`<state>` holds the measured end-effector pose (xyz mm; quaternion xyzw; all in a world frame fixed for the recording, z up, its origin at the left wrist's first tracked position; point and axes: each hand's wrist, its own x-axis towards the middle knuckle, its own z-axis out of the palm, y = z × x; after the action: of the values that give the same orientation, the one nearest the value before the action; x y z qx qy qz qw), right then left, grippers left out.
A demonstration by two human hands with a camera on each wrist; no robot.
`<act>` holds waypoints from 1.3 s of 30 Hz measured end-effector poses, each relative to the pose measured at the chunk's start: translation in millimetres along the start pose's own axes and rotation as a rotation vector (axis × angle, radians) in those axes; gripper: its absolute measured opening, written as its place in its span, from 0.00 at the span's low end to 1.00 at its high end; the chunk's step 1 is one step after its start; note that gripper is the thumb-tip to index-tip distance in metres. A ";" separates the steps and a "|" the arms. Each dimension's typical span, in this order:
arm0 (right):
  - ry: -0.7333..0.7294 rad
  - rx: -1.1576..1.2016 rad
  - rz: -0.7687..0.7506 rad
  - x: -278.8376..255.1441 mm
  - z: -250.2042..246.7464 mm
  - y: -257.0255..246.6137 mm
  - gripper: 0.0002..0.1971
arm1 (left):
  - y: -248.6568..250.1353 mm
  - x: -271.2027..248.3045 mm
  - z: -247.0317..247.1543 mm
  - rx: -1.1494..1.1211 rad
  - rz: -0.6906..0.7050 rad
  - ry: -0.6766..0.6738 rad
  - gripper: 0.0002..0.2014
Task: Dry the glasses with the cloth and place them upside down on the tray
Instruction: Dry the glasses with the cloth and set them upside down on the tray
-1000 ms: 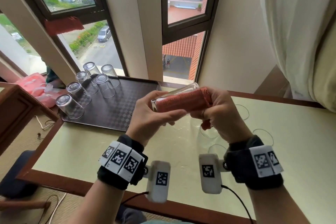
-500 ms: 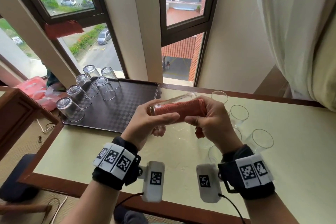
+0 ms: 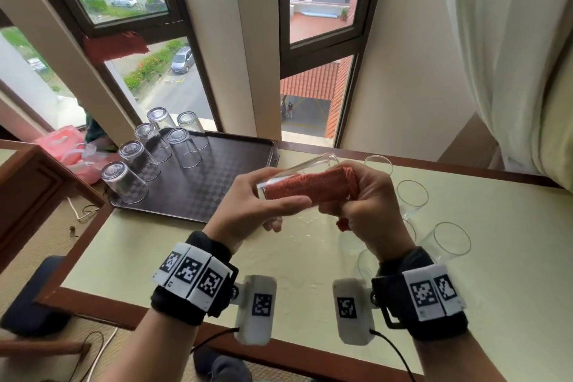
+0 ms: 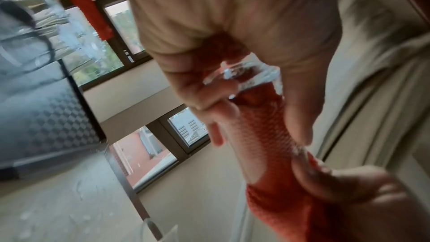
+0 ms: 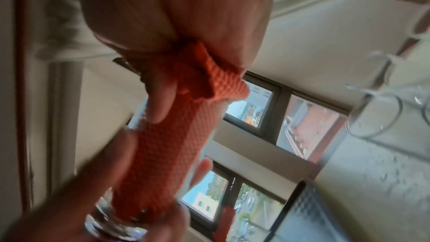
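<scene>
- A glass [image 3: 297, 169] is lying roughly on its side in the air above the table [image 3: 186, 251], between the two hands, its base toward the left hand and its mouth toward the right.
- An orange cloth [image 3: 307, 186] is filling the inside of the glass and spilling out of the mouth, where it is bunching up in the right palm; the right-wrist view shows the cloth [image 5: 167, 146] running the length of the glass.
- The left hand [image 3: 257, 205] is gripping the base end of the glass, thumb underneath and fingers curled over the top.
- The right hand [image 3: 369, 205] is closing its curled fingers round the cloth at the mouth of the glass, a corner of cloth hanging below the fist.
- A dark tray [image 3: 217, 183] is sitting on the far left part of the table, near the window [image 3: 322, 9].
- Six glasses [image 3: 183, 146] are standing upside down on the left half of the tray, in two uneven rows.
- Several upright glasses [image 3: 412, 195] are standing on the table just behind and to the right of the right hand, partly hidden by it.
- Water drops are showing on the table beneath the hands.
- A pale curtain [image 3: 511, 56] is hanging at the right.
- Pink bags [image 3: 62, 146] are lying left of the tray, beyond the table.
</scene>
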<state>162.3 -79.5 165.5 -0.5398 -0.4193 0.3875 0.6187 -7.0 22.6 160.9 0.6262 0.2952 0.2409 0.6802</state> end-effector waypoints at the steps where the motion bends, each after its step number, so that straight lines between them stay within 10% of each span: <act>1: -0.010 0.006 0.000 1.5 0.8 -0.9 0.23 | 2.4 -0.9 0.5 0.021 0.041 0.010 0.29; 8: -0.044 0.083 -0.004 0.9 0.2 -8.5 0.15 | -4.6 -1.4 -0.9 0.225 0.329 0.032 0.38; 14: 0.040 0.029 -0.051 3.6 4.8 -0.7 0.16 | -1.4 2.1 -3.1 -0.108 -0.021 0.013 0.40; 21: -0.033 0.052 0.016 11.8 -1.1 -1.8 0.20 | 6.5 4.3 -1.2 0.220 0.245 0.066 0.35; 30: -0.015 -0.036 -0.010 9.7 0.7 -1.3 0.21 | 7.2 9.6 -3.6 -0.146 -0.127 0.000 0.31; 39: -0.005 0.139 0.021 7.5 1.8 -3.8 0.16 | 12.4 2.9 -2.1 0.348 0.398 0.045 0.35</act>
<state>163.3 -72.4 170.1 -0.4989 -0.3875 0.4234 0.6494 -5.9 27.4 172.8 0.7739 0.2183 0.3295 0.4949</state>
